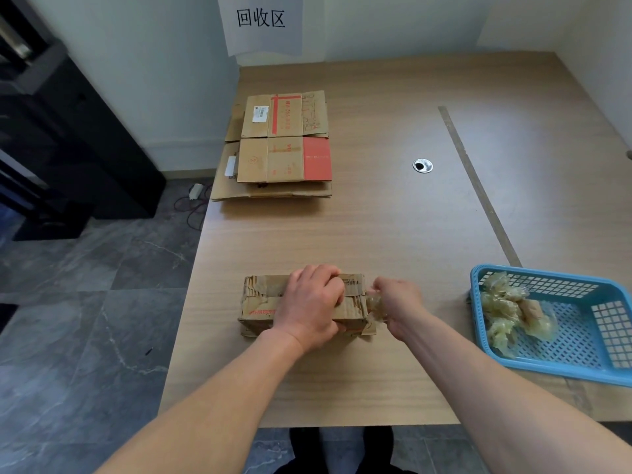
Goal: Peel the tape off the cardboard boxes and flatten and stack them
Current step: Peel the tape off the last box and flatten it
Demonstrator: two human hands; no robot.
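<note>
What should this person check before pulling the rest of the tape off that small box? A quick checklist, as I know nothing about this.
1. Box held steady: ok. The left hand grips the cardboard box from above.
2. Grip on the tape: ok. The right hand pinches the crumpled clear tape at the box's right end.
3. Box free of tape: not ok. That strip clings to the right end.
4. Tape on the underside: cannot tell, as it is hidden.
5. Place for waste: ok. The blue basket sits just right of the right hand.
6. Place for the flattened box: ok. The stack of flattened boxes lies flat at the table's far left.
</note>
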